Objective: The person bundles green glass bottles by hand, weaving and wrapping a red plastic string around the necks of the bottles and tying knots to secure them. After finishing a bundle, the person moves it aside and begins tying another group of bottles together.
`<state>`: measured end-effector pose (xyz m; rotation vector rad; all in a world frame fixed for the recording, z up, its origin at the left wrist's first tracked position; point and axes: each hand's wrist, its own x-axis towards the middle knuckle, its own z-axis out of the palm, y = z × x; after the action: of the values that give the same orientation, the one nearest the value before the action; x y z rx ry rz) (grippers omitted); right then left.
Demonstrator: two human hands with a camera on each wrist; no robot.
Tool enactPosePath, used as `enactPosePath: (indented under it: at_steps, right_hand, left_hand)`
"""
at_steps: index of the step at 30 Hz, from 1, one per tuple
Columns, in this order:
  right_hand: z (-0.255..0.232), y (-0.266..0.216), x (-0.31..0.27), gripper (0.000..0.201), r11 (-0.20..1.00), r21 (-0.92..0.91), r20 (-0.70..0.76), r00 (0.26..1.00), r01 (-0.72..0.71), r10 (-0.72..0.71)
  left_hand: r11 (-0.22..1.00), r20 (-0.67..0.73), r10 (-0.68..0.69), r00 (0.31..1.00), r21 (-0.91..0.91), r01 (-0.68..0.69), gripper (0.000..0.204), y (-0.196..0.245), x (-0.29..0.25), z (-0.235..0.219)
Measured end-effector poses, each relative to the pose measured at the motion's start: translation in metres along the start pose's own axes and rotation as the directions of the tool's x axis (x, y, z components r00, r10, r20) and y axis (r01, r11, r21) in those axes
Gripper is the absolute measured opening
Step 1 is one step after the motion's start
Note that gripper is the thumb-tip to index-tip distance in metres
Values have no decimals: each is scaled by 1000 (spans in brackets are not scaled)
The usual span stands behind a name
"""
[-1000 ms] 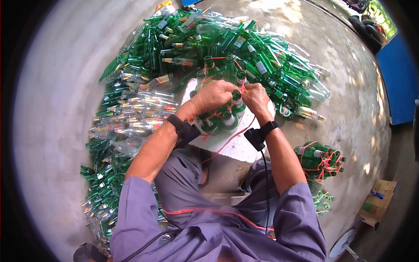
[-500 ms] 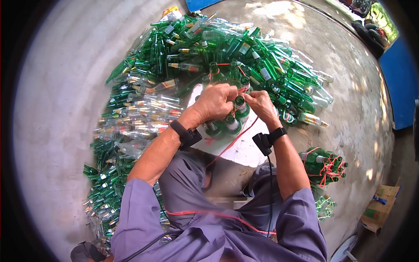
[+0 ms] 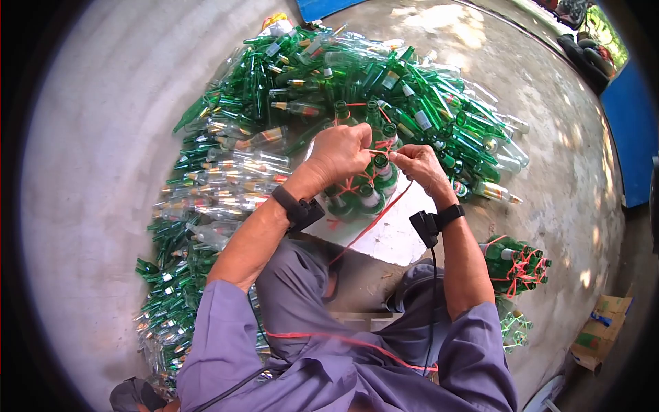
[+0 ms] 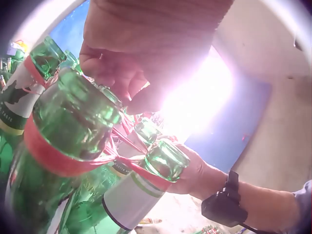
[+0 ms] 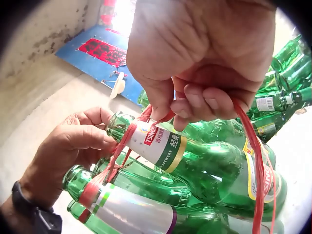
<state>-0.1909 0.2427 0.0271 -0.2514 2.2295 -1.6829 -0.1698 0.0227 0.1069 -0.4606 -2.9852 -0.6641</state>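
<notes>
Several green beer bottles [image 3: 371, 198] stand upright in a cluster, red plastic string [image 5: 113, 158] wound round their necks. My right hand [image 3: 420, 166] pinches the string between curled fingers beside a labelled bottle neck [image 5: 155, 141]; a loose length hangs down from that hand. Over the bottle tops, my left hand [image 3: 340, 150] has its fingers curled on a strand that stretches across to the right hand. In the left wrist view, crossed red strands [image 4: 119, 155] join two necks just under the left hand [image 4: 146, 53]. The left fingertips are partly hidden in the head view.
A white board [image 3: 395, 237] lies under the cluster. Heaped green and clear bottles [image 3: 240, 165] curve round the far and left sides. At right on the concrete floor sit a tied bottle bundle [image 3: 515, 264] and a flattened carton [image 3: 600, 329]. Red string [image 3: 343, 338] crosses the lap.
The hands have drawn apart above the bottle necks, the right one moving rightward, and a strand now shows stretched between them. The head view has shifted slightly.
</notes>
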Motion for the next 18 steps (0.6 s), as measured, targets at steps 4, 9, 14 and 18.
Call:
enactPosePath:
  at_steps: [4,9,14,18]
  right_hand:
    - [8,0,4,28,995,90,21,999,47,-49]
    - [12,-2,7,22,984,171,39,998,51,-58]
    - [13,-3,7,20,983,169,29,997,66,-72]
    - [15,-4,7,20,976,211,26,998,58,-65]
  left_hand:
    - [999,-6,-5,1000,45,5,15,-5,0,-7]
    - [999,-23,-44,999,12,44,16,-16,-3,-16]
    - [999,-38,17,999,48,-15,15,-24,4,-19]
    - [992,-55,49,997,122,-42,14,-25,7,-20]
